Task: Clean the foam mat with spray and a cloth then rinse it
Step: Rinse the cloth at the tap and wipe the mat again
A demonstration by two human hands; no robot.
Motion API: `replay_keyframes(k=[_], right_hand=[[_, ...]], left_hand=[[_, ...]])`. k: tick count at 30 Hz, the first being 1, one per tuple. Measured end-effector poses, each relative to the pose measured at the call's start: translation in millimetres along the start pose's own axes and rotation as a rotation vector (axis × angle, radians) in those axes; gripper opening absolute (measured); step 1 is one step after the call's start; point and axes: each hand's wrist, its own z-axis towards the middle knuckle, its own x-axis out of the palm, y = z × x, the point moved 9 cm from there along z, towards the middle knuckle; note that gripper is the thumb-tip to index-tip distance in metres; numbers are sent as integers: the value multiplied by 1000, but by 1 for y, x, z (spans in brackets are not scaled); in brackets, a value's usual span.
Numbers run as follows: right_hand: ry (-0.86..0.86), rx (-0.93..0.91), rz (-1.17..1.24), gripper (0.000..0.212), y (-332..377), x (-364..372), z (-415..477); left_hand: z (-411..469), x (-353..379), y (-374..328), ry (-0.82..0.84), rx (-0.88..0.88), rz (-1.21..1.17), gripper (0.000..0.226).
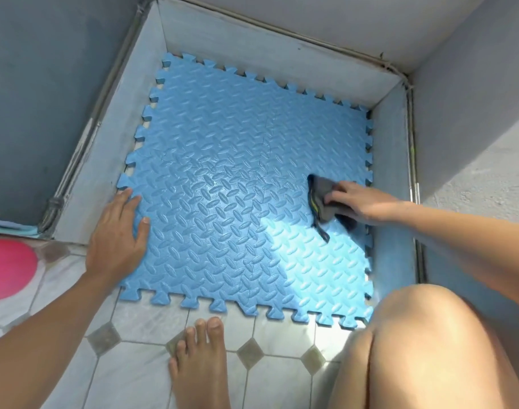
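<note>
A blue foam mat (237,184) with a ribbed leaf pattern and jigsaw edges lies flat on the floor in a walled corner. Its middle looks wet and shiny. My left hand (116,234) lies flat on the mat's left edge with straight fingers, pressing it down. My right hand (361,202) grips a dark grey cloth (320,202) against the mat near its right edge; a strip of the cloth trails toward me. No spray bottle shows in the view.
Low grey concrete walls (281,51) hem the mat at the left, far and right sides. Pale tiled floor (152,320) runs in front, where my bare foot (199,364) and right knee (429,343) are. A pink round object (7,267) sits at the left edge.
</note>
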Motion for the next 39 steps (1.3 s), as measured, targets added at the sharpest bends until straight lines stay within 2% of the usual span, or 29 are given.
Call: replay_keyframes(k=[3,5,6,8,10,13,16,18,20,22,26,28,30,32,34,36,39], right_hand=[[-389,589,275,38,-56,-29,23],[-558,813,452,41,-44,-39,54],[-600,846,516,41,-27,-46,76],[-634,782,595,41,17,-68,130],[-610,609,623,41,70,-94,190],[-508,272,510,39,165,-119,267],[-435,112,374,39,208,-127,296],[-464,107,339,37,188,-133,295],[-526,202,347,37,138,-138,281],[-587,404,347,40,62,-132,258],[-652,857,412,59,-97,-95,176],[-601,1064,481,51,-119,-82,143],[-552,1136,475,46,-96,-82,144],[-612,992,494,45,-43,-91,171],[-688,751,511,43,23,-101,200],[-675,511,514,39,96,-98,215],[-564,148,489,34,203,-75,201]], left_hand=[[1,2,1,6,-12,-12,56],[1,2,2,7,-15,-12,56],[1,3,3,8,-16,-9,55],[1,3,4,3,-16,-10,55],[2,2,3,-3,-6,-14,54],[2,1,3,-13,6,-25,53],[1,1,2,-15,18,-27,52],[2,1,4,-13,19,-32,52],[2,3,6,-5,14,-36,53],[1,4,7,1,11,-33,53],[2,2,7,-9,6,-26,53],[3,2,6,-13,5,-14,53],[3,2,5,-11,3,-3,53],[1,2,4,-2,-5,1,53],[2,1,5,1,-7,3,53],[2,1,5,3,-7,0,53],[2,1,4,0,5,-4,53]])
